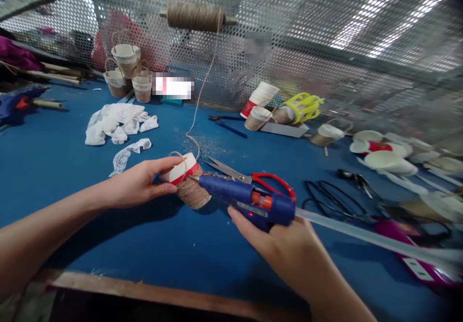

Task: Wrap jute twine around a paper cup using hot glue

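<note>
My left hand (157,177) grips a paper cup (195,192) lying tilted, its lower part wound in brown twine and a red and white band still bare. From the cup a strand of twine (198,105) runs up to a spool (195,16) on the mesh. In my right hand (282,245) is a blue hot glue gun (246,194) with a red light lit and a long clear glue stick (347,230) out of its back. The nozzle tip is at the twine-wrapped side of the cup; whether it touches, I cannot tell. Behind the gun lie red-handled scissors (235,170).
White lace strips (119,119) lie at left, near several twine-wrapped cups with handles (126,61). Pliers (229,125), stacked paper cups (258,98) and a yellow net-like piece (304,107) sit at the back. At right are a black cord (329,199) and a purple object (415,259).
</note>
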A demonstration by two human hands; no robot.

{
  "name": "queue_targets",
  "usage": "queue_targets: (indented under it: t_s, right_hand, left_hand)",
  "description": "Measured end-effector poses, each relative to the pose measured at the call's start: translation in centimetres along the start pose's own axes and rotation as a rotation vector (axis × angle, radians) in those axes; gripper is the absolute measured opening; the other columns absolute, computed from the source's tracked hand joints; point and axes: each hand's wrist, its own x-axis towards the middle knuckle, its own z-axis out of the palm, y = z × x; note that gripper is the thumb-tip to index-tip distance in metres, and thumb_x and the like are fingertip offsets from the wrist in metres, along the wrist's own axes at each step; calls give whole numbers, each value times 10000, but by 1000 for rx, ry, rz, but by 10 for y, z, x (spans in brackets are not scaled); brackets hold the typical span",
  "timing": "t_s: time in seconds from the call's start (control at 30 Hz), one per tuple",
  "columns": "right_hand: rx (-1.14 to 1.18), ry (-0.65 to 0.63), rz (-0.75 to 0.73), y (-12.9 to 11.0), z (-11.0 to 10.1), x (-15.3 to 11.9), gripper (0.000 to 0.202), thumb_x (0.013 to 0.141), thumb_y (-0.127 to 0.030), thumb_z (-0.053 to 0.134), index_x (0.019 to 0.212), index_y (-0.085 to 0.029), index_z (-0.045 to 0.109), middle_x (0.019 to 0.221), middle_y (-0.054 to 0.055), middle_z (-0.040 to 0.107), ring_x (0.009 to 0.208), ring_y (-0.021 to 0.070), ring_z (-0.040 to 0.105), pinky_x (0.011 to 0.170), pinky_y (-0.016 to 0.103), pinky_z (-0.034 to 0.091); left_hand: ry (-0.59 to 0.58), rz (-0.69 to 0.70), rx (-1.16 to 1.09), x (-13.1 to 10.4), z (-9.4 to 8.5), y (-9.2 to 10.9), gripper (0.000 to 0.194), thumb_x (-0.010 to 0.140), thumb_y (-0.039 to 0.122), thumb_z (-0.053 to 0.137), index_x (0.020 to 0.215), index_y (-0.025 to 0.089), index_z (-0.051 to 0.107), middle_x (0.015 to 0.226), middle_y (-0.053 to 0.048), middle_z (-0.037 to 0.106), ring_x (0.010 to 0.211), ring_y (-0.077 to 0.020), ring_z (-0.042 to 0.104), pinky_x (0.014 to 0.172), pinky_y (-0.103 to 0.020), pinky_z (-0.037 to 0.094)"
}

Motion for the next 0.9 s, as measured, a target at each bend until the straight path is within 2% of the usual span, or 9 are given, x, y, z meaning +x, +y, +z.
queue_targets:
  t_s: [0.07,0.13,0.27,0.37,0.5,0.67,0.8,0.9]
  right_hand:
    - [-81,28,-117,0,1,-4,359,762,-67,400,853,-260,690,457,21,567,474,188,562,508,312,440]
    - [-68,47,-128,-4,0,-3,345,786,-83,391,830,-253,688,442,14,547,465,182,553,505,307,432]
    - [107,-11,115,-17,-4,9,195,793,-216,476,727,-232,659,488,22,563,455,163,534,495,296,440]
    - [229,-72,289,-24,-8,15,172,780,-268,500,675,-236,631,522,35,579,475,163,537,491,292,449]
    - [253,-51,321,-17,-6,11,128,719,-334,552,708,-259,654,481,38,559,533,203,557,503,311,448]
    - [322,-17,350,1,1,3,186,719,-375,540,739,-255,681,425,30,519,463,181,516,471,304,414]
    - [424,-48,442,3,2,8,175,721,-381,561,647,-244,640,390,-5,486,374,146,461,394,282,378]
    - [476,-84,548,0,0,14,243,751,-382,543,558,-236,561,352,-27,459,323,128,433,349,267,367]
  left_hand:
    - [17,11,9,0,0,0,468,823,286,520,1270,188,421,1184,-56,570,1071,-213,524,901,-276,425]
    - [21,10,18,0,0,0,474,821,281,521,1274,182,418,1176,-59,574,1071,-214,523,904,-283,422]
    - [12,-13,14,0,0,2,492,817,285,520,1284,179,410,1156,-62,591,1062,-224,530,887,-299,439]
    - [9,-37,23,-1,0,3,498,815,279,518,1290,186,400,1166,-52,588,1075,-222,525,889,-292,438]
    - [3,-31,38,-1,0,4,484,820,275,510,1283,179,402,1146,-55,597,1056,-219,534,880,-282,439]
    - [-15,-9,48,-1,-2,5,481,829,279,503,1285,170,394,1193,-69,565,1071,-219,524,909,-285,416]
    - [-10,-22,55,-2,-2,5,479,830,301,501,1283,187,394,1228,-73,545,1088,-232,517,919,-307,411]
    - [-24,-30,64,-1,-2,7,461,835,280,488,1277,181,400,1213,-72,555,1064,-220,532,911,-304,417]
